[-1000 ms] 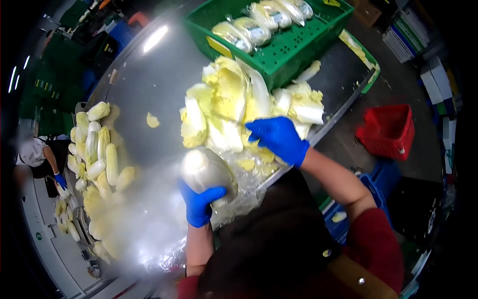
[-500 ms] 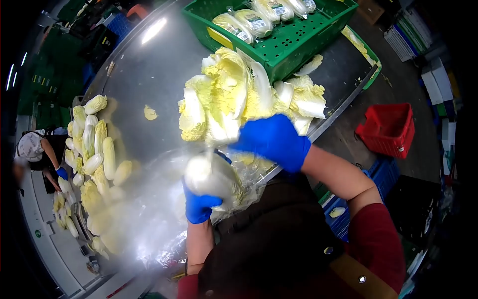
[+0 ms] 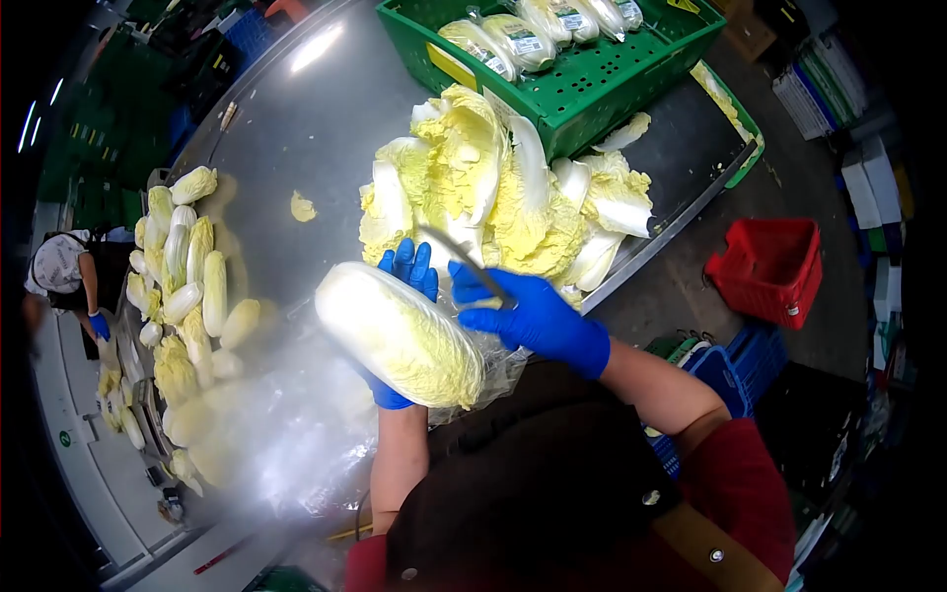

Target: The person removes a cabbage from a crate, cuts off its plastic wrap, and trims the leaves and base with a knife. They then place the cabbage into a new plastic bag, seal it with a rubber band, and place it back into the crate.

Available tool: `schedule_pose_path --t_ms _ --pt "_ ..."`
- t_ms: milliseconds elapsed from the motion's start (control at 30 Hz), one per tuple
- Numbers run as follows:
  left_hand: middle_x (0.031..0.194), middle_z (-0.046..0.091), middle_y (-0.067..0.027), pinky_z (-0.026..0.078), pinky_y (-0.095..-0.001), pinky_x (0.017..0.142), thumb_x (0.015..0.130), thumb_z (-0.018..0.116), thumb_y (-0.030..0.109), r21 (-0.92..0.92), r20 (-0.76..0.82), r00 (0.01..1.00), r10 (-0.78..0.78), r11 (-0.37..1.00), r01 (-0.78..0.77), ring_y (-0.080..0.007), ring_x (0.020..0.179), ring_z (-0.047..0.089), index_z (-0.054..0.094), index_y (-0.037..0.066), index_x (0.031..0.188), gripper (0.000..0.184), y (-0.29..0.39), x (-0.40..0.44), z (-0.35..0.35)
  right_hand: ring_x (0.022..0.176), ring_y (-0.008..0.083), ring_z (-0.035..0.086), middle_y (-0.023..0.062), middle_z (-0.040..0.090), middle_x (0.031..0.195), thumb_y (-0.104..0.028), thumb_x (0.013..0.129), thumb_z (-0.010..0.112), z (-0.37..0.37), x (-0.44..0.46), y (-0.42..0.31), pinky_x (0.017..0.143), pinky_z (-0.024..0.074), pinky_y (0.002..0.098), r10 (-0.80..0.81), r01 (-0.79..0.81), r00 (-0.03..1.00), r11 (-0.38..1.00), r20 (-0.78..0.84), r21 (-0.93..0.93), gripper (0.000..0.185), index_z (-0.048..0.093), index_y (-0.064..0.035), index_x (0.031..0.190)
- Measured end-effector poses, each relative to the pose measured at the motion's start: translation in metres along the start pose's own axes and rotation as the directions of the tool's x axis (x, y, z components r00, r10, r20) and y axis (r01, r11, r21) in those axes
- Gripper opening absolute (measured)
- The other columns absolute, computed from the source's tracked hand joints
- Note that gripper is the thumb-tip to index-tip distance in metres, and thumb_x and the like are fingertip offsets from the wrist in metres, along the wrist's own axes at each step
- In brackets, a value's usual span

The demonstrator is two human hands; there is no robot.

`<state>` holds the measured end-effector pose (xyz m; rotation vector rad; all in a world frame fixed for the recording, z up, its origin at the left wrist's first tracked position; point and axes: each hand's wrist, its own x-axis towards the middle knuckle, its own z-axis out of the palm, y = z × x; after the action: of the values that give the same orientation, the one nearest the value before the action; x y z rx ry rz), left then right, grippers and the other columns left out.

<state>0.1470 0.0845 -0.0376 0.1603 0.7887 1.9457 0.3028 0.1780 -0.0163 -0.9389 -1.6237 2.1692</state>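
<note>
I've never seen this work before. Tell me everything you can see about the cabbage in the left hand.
The cabbage is a long, rounded head with tightly wrapped leaves: smooth and white at its upper-left end, pale yellow and crinkled toward the lower right. It lies slantwise across the left hand, whose blue-gloved fingers show past its far side. Clear plastic film shows nearby; whether they touch is unclear. Its underside is hidden.
</note>
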Motion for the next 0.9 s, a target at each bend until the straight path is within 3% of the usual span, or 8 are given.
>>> schedule_pose_path --t_ms 167,200,300,467,567,700,800,900 --pt "0.153 0.025 -0.0216 0.03 -0.0505 0.113 0.071 0.054 0.082 0.127 -0.058 0.994 -0.091 0.987 0.098 -0.0363 0.138 0.032 0.018 0.001 0.15 0.118 0.007 0.001 -0.002 0.101 0.0141 0.061 0.0109 0.065 0.114 -0.029 0.081 0.078 0.016 -0.003 0.005 0.086 0.0497 0.029 0.041 -0.074 0.987 0.974 0.157 0.214 0.064 0.053 -0.0014 0.133" --pt "0.152 0.028 -0.0205 0.035 -0.0505 0.11 0.075 0.054 0.077 0.121 0.113 0.989 -0.099 0.989 0.085 -0.0359 0.134 0.039 0.019 0.002 0.15 0.111 0.011 -0.002 -0.011 0.101 0.0136 0.061 0.0105 0.065 0.115 -0.027 0.081 0.078 0.016 -0.002 0.006 0.087 0.0497 0.0288 -0.023 -0.009 0.992 0.967 0.123 0.254 0.064 0.053 -0.0015 0.133" --pt "0.146 0.038 -0.0198 0.037 -0.049 0.109 0.08 0.065 0.061 0.389 -0.014 0.999 -0.039 0.92 0.042 -0.0348 0.13 0.044 0.025 0.006 0.149 0.097 0.019 -0.007 -0.029 0.102 0.0123 0.061 0.0089 0.065 0.117 -0.023 0.08 0.078 0.008 -0.006 -0.009 0.087 0.0496 0.0274 -0.137 0.131 0.99 0.974 -0.02 -0.187 0.063 0.052 -0.0017 0.133" --pt "0.141 0.045 -0.0169 0.039 -0.0482 0.107 0.086 0.06 0.056 0.012 -0.013 1.0 0.001 1.0 0.0 -0.0324 0.124 0.049 0.03 0.01 0.147 0.082 0.007 -0.003 -0.04 0.082 0.0028 0.056 0.0047 0.065 0.116 -0.016 0.078 0.079 0.01 -0.001 0.005 0.064 0.0471 0.02 -0.168 0.173 0.979 0.984 -0.113 0.042 0.066 0.049 -0.0016 0.135" --pt "0.141 0.046 -0.0148 0.04 -0.0476 0.107 0.087 0.057 0.057 0.094 -0.046 0.996 0.071 0.993 -0.066 -0.0314 0.125 0.049 0.031 0.01 0.147 0.08 0.008 0.005 -0.04 0.08 0.0024 0.054 0.0035 0.066 0.107 -0.02 0.077 0.081 0.009 -0.008 -0.022 0.064 0.0463 0.0205 0.203 -0.201 0.967 0.979 0.155 -0.029 0.065 0.051 -0.0009 0.133" --pt "0.142 0.045 -0.0131 0.039 -0.0461 0.107 0.09 0.052 0.06 0.079 -0.026 0.994 0.102 0.992 -0.099 -0.0294 0.126 0.047 0.033 0.011 0.146 0.077 0.016 0.007 -0.041 0.071 0.0068 0.055 0.0019 0.061 0.08 -0.027 0.075 0.083 0.015 0.0 0.02 0.066 0.0473 0.0255 -0.211 0.216 0.976 0.958 0.046 -0.189 0.054 0.061 0.002 0.116" --pt "0.141 0.046 -0.0134 0.038 -0.0454 0.108 0.089 0.05 0.064 0.069 -0.006 0.997 0.076 0.995 -0.076 -0.0294 0.125 0.048 0.033 0.01 0.146 0.08 0.017 0.008 -0.047 0.072 0.0091 0.057 -0.0004 0.059 0.075 -0.025 0.077 0.081 0.012 -0.003 0.004 0.067 0.0481 0.0283 -0.096 0.119 0.992 0.926 0.08 -0.36 0.041 0.064 0.0031 0.102" --pt "0.14 0.047 -0.0144 0.038 -0.0449 0.108 0.088 0.049 0.066 0.062 -0.077 0.995 0.06 0.997 -0.055 -0.0294 0.125 0.048 0.033 0.01 0.146 0.082 0.014 0.01 -0.052 0.063 0.0129 0.057 0.0054 0.062 0.071 -0.027 0.078 0.078 0.008 0.001 0.008 0.061 0.048 0.0283 -0.07 0.09 0.991 0.98 0.112 -0.178 0.032 0.064 0.0004 0.085"
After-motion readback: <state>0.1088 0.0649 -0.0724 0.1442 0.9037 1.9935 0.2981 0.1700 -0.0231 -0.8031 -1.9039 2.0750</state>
